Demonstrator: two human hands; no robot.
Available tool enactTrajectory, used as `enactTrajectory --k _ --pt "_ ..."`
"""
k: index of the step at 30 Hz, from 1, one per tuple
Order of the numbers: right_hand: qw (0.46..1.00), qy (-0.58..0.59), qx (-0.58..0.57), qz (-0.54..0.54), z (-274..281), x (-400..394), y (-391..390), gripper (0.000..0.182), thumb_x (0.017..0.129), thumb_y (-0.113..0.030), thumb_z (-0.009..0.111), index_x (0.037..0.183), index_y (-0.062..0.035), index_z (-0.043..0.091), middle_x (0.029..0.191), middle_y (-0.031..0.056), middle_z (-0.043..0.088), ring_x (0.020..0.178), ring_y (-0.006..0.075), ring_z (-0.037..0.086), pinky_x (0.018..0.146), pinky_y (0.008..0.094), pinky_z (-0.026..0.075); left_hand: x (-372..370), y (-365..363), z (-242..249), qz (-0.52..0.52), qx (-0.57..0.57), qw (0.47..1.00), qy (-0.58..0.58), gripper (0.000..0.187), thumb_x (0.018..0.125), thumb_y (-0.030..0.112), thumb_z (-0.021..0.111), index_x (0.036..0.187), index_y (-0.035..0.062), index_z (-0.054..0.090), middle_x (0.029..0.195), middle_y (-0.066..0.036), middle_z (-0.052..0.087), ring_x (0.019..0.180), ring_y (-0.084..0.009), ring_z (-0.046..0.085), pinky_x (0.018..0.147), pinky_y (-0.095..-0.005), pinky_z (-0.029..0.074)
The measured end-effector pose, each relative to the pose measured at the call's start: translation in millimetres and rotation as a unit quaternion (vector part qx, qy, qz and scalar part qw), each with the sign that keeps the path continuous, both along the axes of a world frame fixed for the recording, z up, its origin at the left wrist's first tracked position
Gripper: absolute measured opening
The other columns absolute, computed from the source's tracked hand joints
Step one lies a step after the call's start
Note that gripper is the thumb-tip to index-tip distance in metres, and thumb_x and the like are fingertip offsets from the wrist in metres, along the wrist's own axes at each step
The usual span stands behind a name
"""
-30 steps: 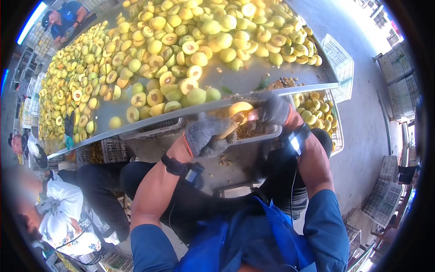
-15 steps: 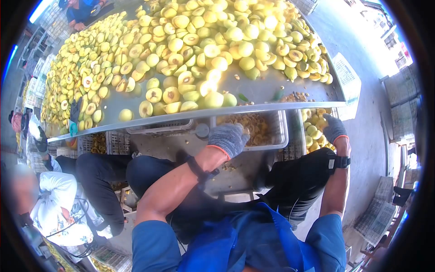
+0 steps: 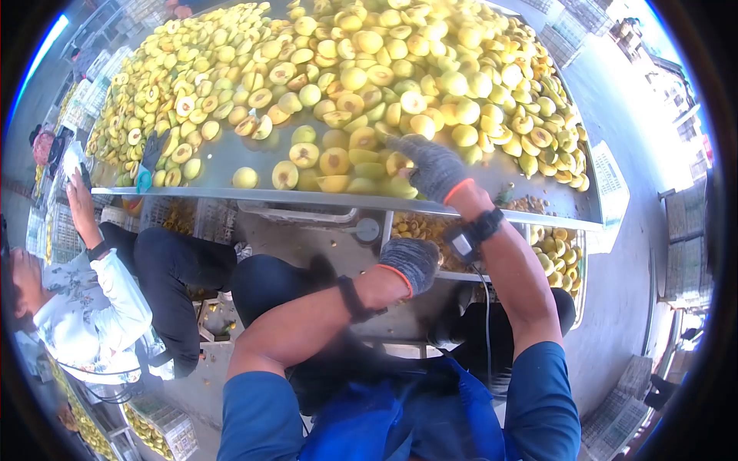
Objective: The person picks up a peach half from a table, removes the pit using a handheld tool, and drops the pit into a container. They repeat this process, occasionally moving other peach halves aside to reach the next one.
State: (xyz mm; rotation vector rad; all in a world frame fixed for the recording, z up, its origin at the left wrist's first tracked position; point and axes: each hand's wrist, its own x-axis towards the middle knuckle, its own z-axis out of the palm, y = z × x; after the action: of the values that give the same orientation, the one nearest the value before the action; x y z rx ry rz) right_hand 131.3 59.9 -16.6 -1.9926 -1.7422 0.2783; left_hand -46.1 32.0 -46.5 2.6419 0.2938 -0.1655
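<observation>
Both my hands wear grey knit gloves with orange cuffs. My right hand (image 3: 438, 169) reaches over the near edge of the metal table (image 3: 254, 157), its thumb and fingers apart around a halved yellow stone fruit (image 3: 396, 164) at the front of the pile. Below the table edge, my left hand (image 3: 413, 263) is closed in front of a pale crate (image 3: 388, 230) of small yellow-brown pieces; I cannot tell what it holds. Whole and halved yellow-green stone fruit (image 3: 354, 78) covers most of the tabletop, some halves showing brown centres.
A crate of yellow fruit (image 3: 557, 257) stands under the table's right end, a white crate (image 3: 610, 196) beyond it. On the left, a person in a white patterned top (image 3: 92, 315) sits with one hand raised. Brown scraps (image 3: 526, 203) lie near the table's front right.
My right hand has moved from above the fruit crate up and left onto the table's fruit. My left hand stays closed below the edge. The person at left has raised a hand.
</observation>
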Motion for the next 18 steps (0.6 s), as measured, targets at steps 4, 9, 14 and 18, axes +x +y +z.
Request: enactTrajectory --k 4,9,14,18 --pt "0.999 0.035 -0.02 -0.037 -8 9 13 0.043 0.087 -0.013 0.068 0.13 -0.0105 0.06 0.119 0.0146 0.064 0.103 0.0326 0.066 0.087 0.0422 0.055 -11 10 0 0.01 -0.013 1.0 -0.013 0.021 0.086 0.02 0.057 0.092 0.0061 0.072 0.083 -0.018 0.072 0.079 -0.0362 0.07 0.069 -0.0504 0.054" --pt "0.791 0.598 0.111 -0.07 14 28 -42 0.038 0.094 -0.006 0.064 0.13 0.0016 0.054 0.116 0.0123 0.064 0.104 0.02 0.065 0.082 0.0356 0.062 -16 18 18 0.089 -0.06 0.992 -0.066 0.027 0.092 0.029 0.059 0.097 0.0063 0.073 0.086 -0.019 0.072 0.081 -0.0373 0.07 0.072 -0.0505 0.054" --pt "0.715 0.665 0.176 -0.122 25 8 -93 0.045 0.095 -0.01 0.063 0.136 0.002 0.05 0.12 0.0134 0.063 0.107 0.025 0.065 0.092 0.0406 0.058 -14 14 31 0.172 -0.245 0.901 -0.313 0.019 0.091 0.018 0.069 0.1 0.0015 0.069 0.079 -0.018 0.069 0.069 -0.0274 0.067 0.065 -0.0405 0.052" --pt "0.683 0.698 0.184 -0.112 32 -13 -108 0.043 0.096 -0.009 0.064 0.136 0.0009 0.052 0.121 0.0125 0.063 0.107 0.0229 0.066 0.09 0.0342 0.056 -10 9 37 0.192 -0.28 0.863 -0.374 0.016 0.092 0.01 0.069 0.105 -0.0003 0.068 0.078 -0.015 0.069 0.067 -0.0177 0.065 0.065 -0.0339 0.051"
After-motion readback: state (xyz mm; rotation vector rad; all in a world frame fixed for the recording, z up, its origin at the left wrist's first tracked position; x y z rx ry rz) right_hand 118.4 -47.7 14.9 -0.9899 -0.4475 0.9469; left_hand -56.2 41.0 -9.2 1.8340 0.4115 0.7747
